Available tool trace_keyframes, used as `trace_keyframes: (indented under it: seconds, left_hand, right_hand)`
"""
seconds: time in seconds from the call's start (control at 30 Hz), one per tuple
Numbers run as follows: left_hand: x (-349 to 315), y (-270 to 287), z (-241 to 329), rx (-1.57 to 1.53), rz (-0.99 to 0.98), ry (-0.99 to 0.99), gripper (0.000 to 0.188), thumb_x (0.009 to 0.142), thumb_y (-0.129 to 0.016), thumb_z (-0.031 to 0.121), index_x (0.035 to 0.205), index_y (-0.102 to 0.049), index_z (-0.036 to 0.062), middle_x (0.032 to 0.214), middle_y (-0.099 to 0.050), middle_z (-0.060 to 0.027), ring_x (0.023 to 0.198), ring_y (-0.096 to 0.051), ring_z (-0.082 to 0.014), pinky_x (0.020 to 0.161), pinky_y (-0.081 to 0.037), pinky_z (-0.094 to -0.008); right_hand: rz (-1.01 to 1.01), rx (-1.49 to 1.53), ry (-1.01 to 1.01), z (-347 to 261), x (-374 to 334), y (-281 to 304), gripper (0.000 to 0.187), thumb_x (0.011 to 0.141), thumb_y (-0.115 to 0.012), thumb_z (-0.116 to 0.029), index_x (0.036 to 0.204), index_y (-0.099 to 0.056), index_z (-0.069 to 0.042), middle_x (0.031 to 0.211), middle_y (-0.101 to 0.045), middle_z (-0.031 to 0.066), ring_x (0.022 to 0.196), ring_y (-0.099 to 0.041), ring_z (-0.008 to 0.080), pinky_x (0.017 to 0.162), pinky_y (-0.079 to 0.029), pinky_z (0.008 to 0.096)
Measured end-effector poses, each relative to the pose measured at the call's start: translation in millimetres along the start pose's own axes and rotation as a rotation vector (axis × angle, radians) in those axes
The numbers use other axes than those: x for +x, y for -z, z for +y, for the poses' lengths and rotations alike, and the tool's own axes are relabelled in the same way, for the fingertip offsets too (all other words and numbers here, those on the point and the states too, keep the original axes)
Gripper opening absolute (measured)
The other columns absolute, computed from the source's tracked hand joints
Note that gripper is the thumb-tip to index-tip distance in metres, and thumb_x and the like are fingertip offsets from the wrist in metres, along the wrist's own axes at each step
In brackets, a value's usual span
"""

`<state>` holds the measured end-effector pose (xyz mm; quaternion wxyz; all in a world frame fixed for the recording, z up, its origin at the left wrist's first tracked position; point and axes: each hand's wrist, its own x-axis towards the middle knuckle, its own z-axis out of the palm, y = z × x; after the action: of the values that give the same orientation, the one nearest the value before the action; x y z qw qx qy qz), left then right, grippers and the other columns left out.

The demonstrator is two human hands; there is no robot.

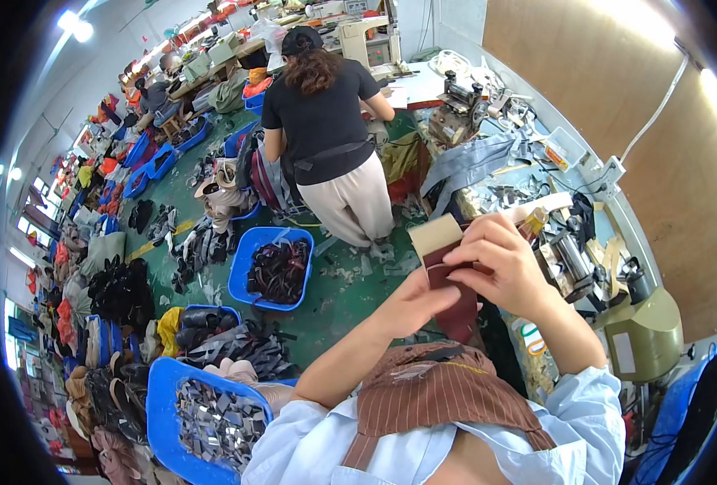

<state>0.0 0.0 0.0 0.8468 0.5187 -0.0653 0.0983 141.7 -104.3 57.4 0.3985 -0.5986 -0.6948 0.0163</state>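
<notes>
Both my hands are raised in front of my chest around a dark red, leather-like piece [458,318] with a cream-coloured flap [435,235] at its upper end. My right hand [497,260] pinches the piece near its upper right edge, with thumb and fingers bent together. On the other side, my left hand [416,305] grips its left edge; the thumb lies across the front and the other fingers are partly hidden. Just beyond my right hand, a small yellowish-brown object [534,222] stands on the cluttered bench [528,343].
An olive-green machine [645,335] stands at the right end of the bench. A person in a black top [326,113] works ahead. Blue bins hold dark strips [279,271] and small grey pieces [219,424]. Scraps litter the green floor [338,319].
</notes>
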Motion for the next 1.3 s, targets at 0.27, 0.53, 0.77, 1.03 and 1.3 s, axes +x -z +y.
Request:
trace_keyframes:
  seconds: [0.27,0.53,0.77,1.03,1.3]
  left_hand:
    - [2,56,20,-0.351,0.604,-0.249,0.041,0.097,-0.032,0.034,0.116,-0.047,0.0020,0.085,-0.059,-0.0069,0.078,-0.059,-0.0214,0.074,-0.048,-0.0365]
    - [-80,190,96,-0.067,0.966,-0.547,0.045,0.095,-0.035,0.040,0.116,-0.048,0.0030,0.095,-0.059,-0.0102,0.089,-0.058,-0.0225,0.082,-0.047,-0.0400]
    - [-3,45,41,0.221,0.452,-0.237,0.056,0.096,-0.023,0.045,0.117,-0.044,-0.0023,0.091,-0.062,-0.0130,0.083,-0.061,-0.0204,0.077,-0.048,-0.0329]
    - [-9,8,25,0.233,0.276,-0.331,0.065,0.095,-0.016,0.050,0.110,-0.049,-0.0047,0.101,-0.057,-0.0116,0.095,-0.056,-0.0174,0.083,-0.045,-0.0283]
    - [-4,1,23,-0.086,0.256,-0.187,0.061,0.096,-0.019,0.046,0.114,-0.046,-0.0051,0.099,-0.056,-0.0111,0.094,-0.056,-0.0165,0.081,-0.047,-0.0288]
  right_hand:
    - [-0.252,0.430,0.178,5,-21,5,0.011,0.072,-0.068,-0.006,0.080,-0.060,-0.008,0.085,-0.062,0.0047,0.090,-0.058,0.0225,0.079,-0.043,0.0367]
    - [-0.602,0.597,-0.159,19,-75,90,0.007,0.070,-0.067,0.003,0.076,-0.066,0.000,0.074,-0.065,0.0102,0.066,-0.064,0.0204,0.060,-0.051,0.0268]
    - [-0.190,0.244,0.062,-36,27,16,0.009,0.071,-0.068,-0.006,0.079,-0.064,-0.008,0.076,-0.064,0.0022,0.069,-0.061,0.0209,0.066,-0.046,0.0300]
    - [0.065,0.158,0.010,-19,39,-18,0.016,0.069,-0.070,-0.011,0.084,-0.067,-0.010,0.073,-0.056,0.0022,0.066,-0.056,0.0203,0.062,-0.040,0.0321]
    - [0.132,-0.169,0.228,-13,31,-17,0.016,0.065,-0.072,-0.013,0.079,-0.065,-0.013,0.074,-0.053,-0.0020,0.071,-0.054,0.0157,0.064,-0.036,0.0293]
